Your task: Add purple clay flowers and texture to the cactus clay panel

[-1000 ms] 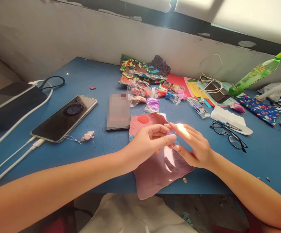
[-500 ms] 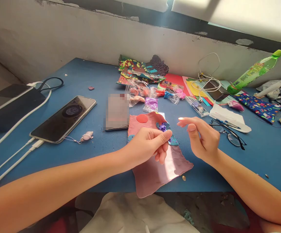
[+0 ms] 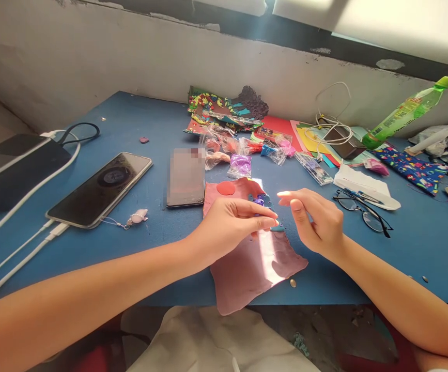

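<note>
Left hand (image 3: 231, 222) hangs over the sheet with thumb and forefinger brought nearly together at the tips; whether a small bit sits between them I cannot tell. Right hand (image 3: 319, 219) is loosely curled, thumb well parted from the fingers, with nothing seen in it, and the two hands are apart.

Beneath the left hand lies the pink-and-mauve clay sheet (image 3: 257, 274) on the tabletop (image 3: 161, 268), with a red disc (image 3: 226, 188) at its far left corner and a purple piece (image 3: 260, 199) near its far right side, partly behind the left fingers. Should the left hand dip, its fingers could dent or smear that piece, since it lies so close below. Anything tiny in that pinch could drop unnoticed if the tips loosened. The sheet's near corner juts past the tabletop edge, so a brush from the lap could tug or crease it. Beside it, the small shiny bead (image 3: 293, 283) might roll off if nudged, and the eyeglasses (image 3: 363, 213) could be knocked by a rightward swing of the right hand.

Compared with half a second ago, the left forefinger reaches forward more, the lower fingers show less, and the right hand sits slightly nearer the left. The sheet lies much as it did.
</note>
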`<state>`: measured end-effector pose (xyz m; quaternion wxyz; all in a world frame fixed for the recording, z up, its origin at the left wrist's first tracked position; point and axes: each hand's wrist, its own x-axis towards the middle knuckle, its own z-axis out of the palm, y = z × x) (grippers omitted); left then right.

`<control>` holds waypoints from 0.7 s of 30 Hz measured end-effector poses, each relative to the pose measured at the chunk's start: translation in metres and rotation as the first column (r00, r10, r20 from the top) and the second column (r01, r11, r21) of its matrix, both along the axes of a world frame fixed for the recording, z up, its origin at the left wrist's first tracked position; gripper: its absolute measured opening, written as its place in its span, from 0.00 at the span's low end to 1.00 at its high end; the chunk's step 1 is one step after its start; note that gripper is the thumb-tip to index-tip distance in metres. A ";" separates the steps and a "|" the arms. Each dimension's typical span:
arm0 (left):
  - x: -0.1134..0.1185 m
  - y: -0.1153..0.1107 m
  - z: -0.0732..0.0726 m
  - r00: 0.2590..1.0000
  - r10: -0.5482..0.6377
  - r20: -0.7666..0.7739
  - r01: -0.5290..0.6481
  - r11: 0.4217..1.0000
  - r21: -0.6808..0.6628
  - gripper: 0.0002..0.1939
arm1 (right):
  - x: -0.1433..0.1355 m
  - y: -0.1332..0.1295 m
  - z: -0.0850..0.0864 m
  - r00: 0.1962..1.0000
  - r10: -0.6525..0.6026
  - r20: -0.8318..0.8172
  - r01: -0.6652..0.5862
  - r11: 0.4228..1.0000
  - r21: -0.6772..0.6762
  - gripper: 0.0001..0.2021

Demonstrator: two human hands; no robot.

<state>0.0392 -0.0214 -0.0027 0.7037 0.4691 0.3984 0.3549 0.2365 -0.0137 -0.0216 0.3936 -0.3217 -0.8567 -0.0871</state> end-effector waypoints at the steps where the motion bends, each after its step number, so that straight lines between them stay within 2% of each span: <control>1: -0.001 0.000 0.001 1.000 0.006 -0.015 -0.006 1.000 0.005 0.02 | 0.000 0.000 0.000 1.000 0.004 0.001 -0.004 1.000 0.000 0.09; 4: -0.002 0.000 0.001 1.000 -0.006 -0.023 0.007 1.000 0.008 0.03 | 0.000 0.000 0.000 1.000 0.009 0.006 -0.008 1.000 -0.003 0.09; 8: -0.003 -0.001 0.002 0.999 -0.028 0.028 0.028 1.000 0.002 0.13 | 0.000 0.000 -0.001 1.000 0.011 0.022 -0.011 1.000 -0.009 0.09; 14: 0.000 0.001 0.007 0.989 0.142 0.028 -0.143 0.989 0.029 0.08 | 0.000 0.001 0.000 0.999 0.023 0.046 -0.024 1.000 0.008 0.07; 16: 0.002 0.002 0.006 0.991 0.131 0.014 -0.131 0.991 0.023 0.08 | -0.001 0.001 -0.001 0.998 0.037 0.050 -0.039 0.999 0.033 0.05; 18: 0.004 0.001 0.003 0.996 0.092 0.011 -0.092 0.995 0.031 0.13 | -0.003 0.000 -0.003 0.998 0.052 0.029 -0.054 0.997 0.063 0.05; 21: 0.007 -0.002 -0.006 1.000 0.016 0.023 -0.019 0.994 0.111 0.17 | -0.005 -0.003 -0.004 0.998 0.063 0.013 -0.064 0.995 0.081 0.05</control>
